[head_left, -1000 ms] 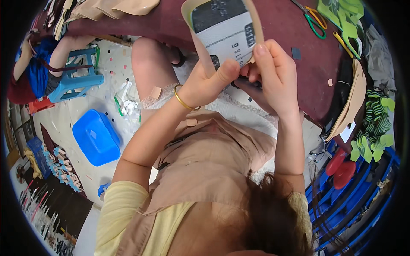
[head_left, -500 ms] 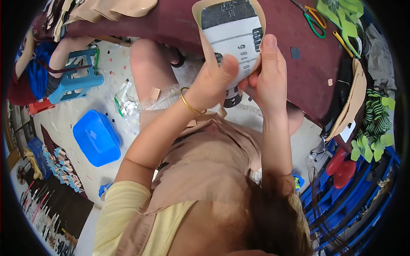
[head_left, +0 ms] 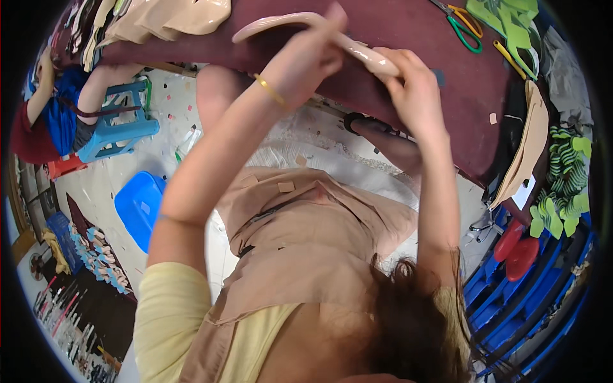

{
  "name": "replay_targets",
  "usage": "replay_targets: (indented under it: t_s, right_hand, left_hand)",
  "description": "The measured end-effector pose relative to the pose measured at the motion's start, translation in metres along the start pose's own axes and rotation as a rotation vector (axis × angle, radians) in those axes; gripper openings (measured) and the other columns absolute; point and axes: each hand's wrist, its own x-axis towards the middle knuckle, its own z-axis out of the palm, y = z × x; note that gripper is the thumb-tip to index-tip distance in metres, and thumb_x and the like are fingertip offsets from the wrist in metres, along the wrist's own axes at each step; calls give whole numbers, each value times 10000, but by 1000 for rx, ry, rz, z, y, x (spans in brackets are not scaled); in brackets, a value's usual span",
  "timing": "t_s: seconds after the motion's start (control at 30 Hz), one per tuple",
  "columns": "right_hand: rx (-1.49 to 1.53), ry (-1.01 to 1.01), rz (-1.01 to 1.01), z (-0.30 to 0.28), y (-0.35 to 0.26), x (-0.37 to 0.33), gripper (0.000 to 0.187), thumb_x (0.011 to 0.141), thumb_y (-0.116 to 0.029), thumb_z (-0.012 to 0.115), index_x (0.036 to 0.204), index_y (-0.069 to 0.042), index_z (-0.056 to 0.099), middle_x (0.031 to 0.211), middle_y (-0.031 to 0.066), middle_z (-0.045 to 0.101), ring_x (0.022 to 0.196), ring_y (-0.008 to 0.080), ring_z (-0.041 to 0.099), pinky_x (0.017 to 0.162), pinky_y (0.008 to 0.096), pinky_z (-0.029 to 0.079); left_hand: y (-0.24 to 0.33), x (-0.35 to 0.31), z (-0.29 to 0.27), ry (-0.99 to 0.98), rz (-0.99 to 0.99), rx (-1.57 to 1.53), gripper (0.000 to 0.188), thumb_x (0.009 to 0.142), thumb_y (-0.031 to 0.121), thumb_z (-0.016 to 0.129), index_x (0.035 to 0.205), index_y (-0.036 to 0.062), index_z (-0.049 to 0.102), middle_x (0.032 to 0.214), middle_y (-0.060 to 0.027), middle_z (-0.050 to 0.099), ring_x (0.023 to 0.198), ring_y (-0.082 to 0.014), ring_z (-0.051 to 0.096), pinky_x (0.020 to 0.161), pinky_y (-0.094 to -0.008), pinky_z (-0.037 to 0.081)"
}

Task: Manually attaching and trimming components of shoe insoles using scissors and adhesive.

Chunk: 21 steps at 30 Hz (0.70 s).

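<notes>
A glossy beige shoe upper (head_left: 281, 21), seen nearly edge-on, arches over the dark red table in a long curve. My right hand (head_left: 408, 80) pinches its right end, thumb and fingers closed on it. Farther left along the curve, my left hand (head_left: 313, 54) is around its middle, slightly blurred. The thumb reaches up past the upper while the other fingers curl below it. The left hand and the turn of the piece hide its inner side.
The dark red table (head_left: 383, 29) carries beige glossy pieces (head_left: 169, 19), scissors (head_left: 463, 25), a yellow-handled tool (head_left: 509, 59) and green cut-outs (head_left: 511, 19). A blue basin (head_left: 137, 204) lies on the floor at left. Another person sits beside a blue stool (head_left: 121, 127). Blue slatted racks (head_left: 543, 274) stand at right.
The upper has turned from showing its printed black-and-white face to lying almost edge-on. My left hand has shifted up and left, and my right hand has moved slightly right.
</notes>
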Motion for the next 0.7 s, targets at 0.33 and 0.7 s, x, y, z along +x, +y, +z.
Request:
replay_targets:
  t_s: [0.33, 0.7]
  right_hand:
    - [539, -136, 445, -48, 37, -4, 298, 812, -298, 688, 895, -13, 670, 648, 13, 607, 544, 87, 511, 527, 227, 396]
    - [9, 80, 522, -3, 45, -22, 295, 797, -349, 670, 898, -76, 623, 612, 117, 597, 601, 218, 606, 582, 319, 450]
  left_hand:
    - [10, 55, -5, -348, 1340, 1524, 179, 785, 181, 617, 949, 142, 678, 819, 29, 649, 821, -105, 572, 855, -330, 394]
    - [49, 61, 38, -694, 607, 1986, 294, 728, 377, 684, 838, 105, 694, 807, -46, 658, 790, -225, 617, 841, -344, 393]
